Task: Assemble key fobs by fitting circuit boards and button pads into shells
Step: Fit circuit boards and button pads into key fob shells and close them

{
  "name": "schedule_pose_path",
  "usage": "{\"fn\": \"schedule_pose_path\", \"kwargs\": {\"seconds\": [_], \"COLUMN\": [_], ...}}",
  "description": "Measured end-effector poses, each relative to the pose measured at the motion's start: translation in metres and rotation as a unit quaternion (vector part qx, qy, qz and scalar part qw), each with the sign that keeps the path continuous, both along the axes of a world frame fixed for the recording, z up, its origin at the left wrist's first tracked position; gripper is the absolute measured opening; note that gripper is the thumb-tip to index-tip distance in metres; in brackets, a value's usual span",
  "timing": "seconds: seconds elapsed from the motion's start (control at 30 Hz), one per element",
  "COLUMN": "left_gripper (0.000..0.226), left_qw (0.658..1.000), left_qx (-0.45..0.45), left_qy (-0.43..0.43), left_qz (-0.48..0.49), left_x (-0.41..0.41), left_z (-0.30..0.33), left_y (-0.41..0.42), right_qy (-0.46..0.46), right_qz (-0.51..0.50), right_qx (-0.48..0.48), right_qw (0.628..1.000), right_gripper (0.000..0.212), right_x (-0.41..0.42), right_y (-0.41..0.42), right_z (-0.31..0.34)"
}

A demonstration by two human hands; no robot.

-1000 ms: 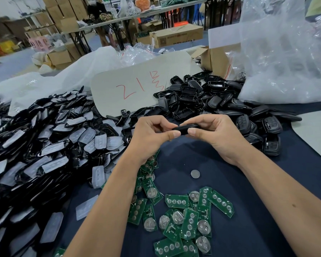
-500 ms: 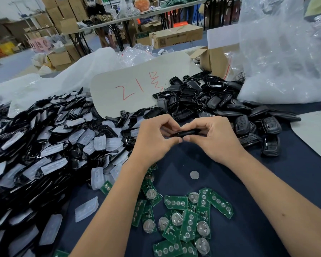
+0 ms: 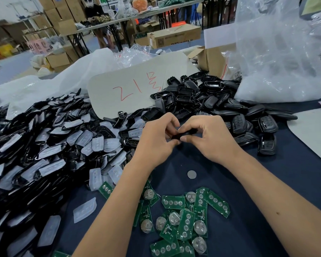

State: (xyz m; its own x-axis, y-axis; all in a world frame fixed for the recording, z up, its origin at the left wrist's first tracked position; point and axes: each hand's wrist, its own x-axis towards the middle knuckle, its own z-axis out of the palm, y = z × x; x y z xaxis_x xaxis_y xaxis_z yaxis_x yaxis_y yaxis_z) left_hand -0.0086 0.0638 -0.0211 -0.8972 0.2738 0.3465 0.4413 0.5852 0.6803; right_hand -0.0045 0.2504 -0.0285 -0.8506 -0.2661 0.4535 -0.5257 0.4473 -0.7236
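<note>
Apparently mid-assembly: left hand [image 3: 156,143] and right hand [image 3: 209,140], grip closed, pinching one black key fob shell [image 3: 183,134] together. Next, probably pressing until seated.

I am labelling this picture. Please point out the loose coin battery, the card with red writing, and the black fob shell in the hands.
coin battery [image 3: 191,174], head view, centre of disc.
card [image 3: 130,93], head view, bare face beside red writing.
black fob shell [image 3: 185,133], head view, visible edge between fingers.
</note>
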Motion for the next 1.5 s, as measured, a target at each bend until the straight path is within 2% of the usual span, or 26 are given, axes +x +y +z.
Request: {"fn": "schedule_pose_path", "kwargs": {"seconds": [0.17, 0.27, 0.33, 0.47, 0.53, 0.63, 0.77, 1.03, 1.13, 1.27, 1.33, 1.47, 1.5], "left_gripper": [0.041, 0.045, 0.046, 0.030, 0.033, 0.053, 0.048, 0.033, 0.028, 0.017, 0.014, 0.017, 0.017], "left_qw": [1.000, 0.999, 0.988, 0.908, 0.867, 0.829, 0.809, 0.804, 0.803, 0.840, 0.862, 0.883, 0.891], "left_qx": [-0.005, 0.043, 0.130, 0.345, 0.412, 0.464, 0.479, 0.480, 0.488, 0.456, 0.424, 0.398, 0.386], "left_qy": [0.019, 0.001, -0.063, -0.235, -0.281, -0.310, -0.333, -0.348, -0.340, -0.293, -0.273, -0.238, -0.221], "left_qz": [0.003, 0.030, 0.052, 0.026, -0.005, -0.043, -0.065, -0.051, -0.043, 0.017, 0.041, 0.076, 0.090], "left_x": [0.000, 0.000, -0.001, 0.002, 0.003, 0.003, 0.002, 0.004, 0.004, 0.003, 0.002, -0.001, -0.002], "left_z": [0.001, 0.001, 0.002, 0.003, 0.004, 0.007, 0.008, 0.008, 0.008, 0.005, 0.003, 0.005, 0.005], "left_y": [0.003, 0.005, 0.006, 0.006, 0.007, 0.009, 0.009, 0.014, 0.017, 0.026, 0.028, 0.021, 0.017], "right_qy": [0.033, -0.001, -0.049, -0.117, -0.142, -0.153, -0.204, -0.217, -0.233, -0.253, -0.248, -0.229, -0.237], "right_qz": [-0.027, -0.031, -0.043, -0.070, -0.055, -0.030, 0.004, -0.008, -0.017, -0.076, -0.110, -0.135, -0.133], "right_qx": [0.029, -0.087, -0.181, -0.218, -0.202, -0.206, -0.297, -0.321, -0.343, -0.388, -0.445, -0.641, -0.653], "right_qw": [0.999, 0.996, 0.981, 0.966, 0.968, 0.966, 0.933, 0.922, 0.910, 0.883, 0.853, 0.720, 0.707], "right_gripper": [0.022, 0.037, 0.042, 0.013, 0.024, 0.037, 0.031, 0.054, 0.055, 0.049, 0.045, 0.024, 0.026], "right_x": [0.001, 0.000, -0.003, -0.006, -0.004, -0.003, -0.002, 0.003, 0.003, 0.003, 0.003, 0.000, 0.000], "right_y": [-0.003, -0.004, -0.004, -0.003, -0.004, -0.006, -0.006, -0.009, -0.010, -0.013, -0.014, -0.005, -0.004], "right_z": [-0.004, -0.007, -0.008, -0.012, -0.014, -0.013, -0.011, -0.004, -0.001, -0.002, -0.001, 0.008, 0.008]}}
